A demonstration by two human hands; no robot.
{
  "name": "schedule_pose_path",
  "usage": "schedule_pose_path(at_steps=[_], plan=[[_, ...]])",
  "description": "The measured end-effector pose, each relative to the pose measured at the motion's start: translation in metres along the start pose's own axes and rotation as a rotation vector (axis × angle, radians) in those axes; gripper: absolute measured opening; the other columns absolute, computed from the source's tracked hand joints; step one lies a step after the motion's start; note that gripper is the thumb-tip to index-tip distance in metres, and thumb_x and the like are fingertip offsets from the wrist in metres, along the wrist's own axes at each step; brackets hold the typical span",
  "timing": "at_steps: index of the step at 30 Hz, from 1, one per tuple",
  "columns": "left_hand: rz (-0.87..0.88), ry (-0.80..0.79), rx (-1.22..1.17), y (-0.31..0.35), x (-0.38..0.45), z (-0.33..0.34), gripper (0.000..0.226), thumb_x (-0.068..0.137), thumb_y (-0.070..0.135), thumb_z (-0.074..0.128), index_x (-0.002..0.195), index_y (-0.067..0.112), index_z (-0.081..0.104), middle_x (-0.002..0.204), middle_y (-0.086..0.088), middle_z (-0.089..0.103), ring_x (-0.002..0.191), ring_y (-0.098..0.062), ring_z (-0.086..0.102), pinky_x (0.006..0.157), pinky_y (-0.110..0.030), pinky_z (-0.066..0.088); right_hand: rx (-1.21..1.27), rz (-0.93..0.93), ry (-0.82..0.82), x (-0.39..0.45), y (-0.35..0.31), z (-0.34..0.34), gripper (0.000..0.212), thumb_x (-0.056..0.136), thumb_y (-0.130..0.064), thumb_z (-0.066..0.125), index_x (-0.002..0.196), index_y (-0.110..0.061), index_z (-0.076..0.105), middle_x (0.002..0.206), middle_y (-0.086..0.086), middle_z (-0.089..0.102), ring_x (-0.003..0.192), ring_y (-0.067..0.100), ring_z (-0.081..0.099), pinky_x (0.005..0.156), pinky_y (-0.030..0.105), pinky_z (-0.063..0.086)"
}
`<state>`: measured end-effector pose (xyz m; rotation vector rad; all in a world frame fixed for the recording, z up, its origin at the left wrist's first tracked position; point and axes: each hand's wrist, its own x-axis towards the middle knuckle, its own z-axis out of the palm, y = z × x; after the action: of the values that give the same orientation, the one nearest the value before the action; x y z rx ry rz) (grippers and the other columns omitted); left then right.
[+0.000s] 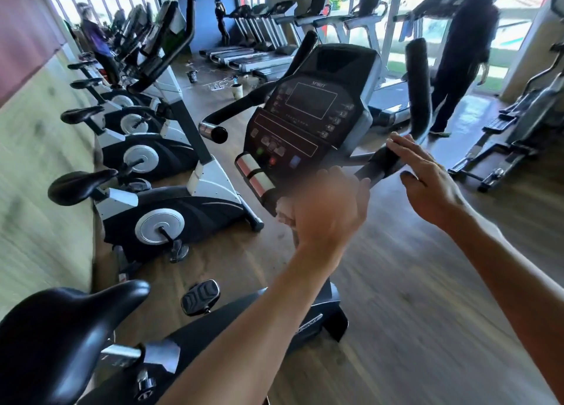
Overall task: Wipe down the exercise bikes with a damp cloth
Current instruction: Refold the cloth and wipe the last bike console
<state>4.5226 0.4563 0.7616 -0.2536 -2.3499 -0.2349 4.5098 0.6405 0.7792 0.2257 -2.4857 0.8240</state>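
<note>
The nearest exercise bike has a black console [308,111] with a dark screen and coloured buttons, black handlebars, and a black saddle [61,331] at the bottom left. My left hand [326,209] is closed around a pale cloth [285,211] and presses it against the lower edge of the console, by the near handle with its silver grip sensors [254,174]. My right hand [427,182] is apart from it, fingers spread, lying on the right handlebar [378,166]. Most of the cloth is hidden under my fingers.
Several more exercise bikes [171,209] stand in a row along the left wall. Treadmills [259,53] line the far windows, and an elliptical [518,124] stands at the right. A person in dark clothes [460,56] stands beyond the console; two others are farther back. A bucket [236,90] sits on the wooden floor.
</note>
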Motion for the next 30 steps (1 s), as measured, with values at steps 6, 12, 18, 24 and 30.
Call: schedule_pose_path(at_steps=[6,12,18,24,30], plan=[[0.06,-0.012,-0.016,0.03,0.029,0.014,0.053,0.098,0.055,0.044,0.091,0.007,0.064,0.08,-0.01,0.067,0.067,-0.029,0.065,0.058,-0.034,0.048,0.16,0.058,-0.146,0.003,0.01,-0.013,0.081,0.078,0.018,0.042,0.147,-0.025,0.048,0.159,-0.017,0.033,0.149,-0.003,0.018,0.124,0.026,0.016],[0.073,0.006,-0.272,0.045,0.067,0.018,0.05,0.1,0.053,0.046,0.097,0.006,0.063,0.093,-0.012,0.07,0.085,-0.036,0.067,0.071,-0.041,0.051,0.207,0.146,-0.046,-0.014,-0.003,-0.048,0.053,0.093,0.013,0.043,0.134,-0.018,0.06,0.127,-0.018,0.063,0.101,-0.014,0.055,0.086,-0.003,0.037],[0.334,0.258,-0.377,0.099,0.078,0.017,0.041,0.092,0.051,0.057,0.083,0.012,0.065,0.073,-0.003,0.067,0.066,-0.028,0.066,0.054,-0.034,0.044,0.196,0.211,0.121,-0.024,0.047,-0.096,0.037,0.09,-0.014,0.049,0.119,-0.034,0.063,0.115,-0.001,0.064,0.083,-0.011,0.06,0.065,-0.002,0.036],[0.444,0.16,-0.432,0.195,0.104,0.065,0.038,0.088,0.051,0.067,0.078,0.015,0.064,0.064,0.001,0.064,0.058,-0.021,0.064,0.051,-0.026,0.028,0.183,0.301,0.145,-0.014,0.139,-0.139,0.034,0.098,0.001,0.051,0.112,-0.024,0.067,0.11,-0.007,0.07,0.103,0.01,0.064,0.076,0.019,0.046],[0.371,-0.038,-0.487,0.276,0.162,0.154,0.039,0.095,0.051,0.058,0.083,0.015,0.065,0.077,-0.003,0.068,0.071,-0.024,0.067,0.061,-0.028,0.03,0.109,0.306,0.06,0.033,0.253,-0.174,0.026,0.098,-0.001,0.055,0.112,-0.019,0.068,0.104,-0.009,0.072,0.088,-0.005,0.066,0.07,0.007,0.045]])
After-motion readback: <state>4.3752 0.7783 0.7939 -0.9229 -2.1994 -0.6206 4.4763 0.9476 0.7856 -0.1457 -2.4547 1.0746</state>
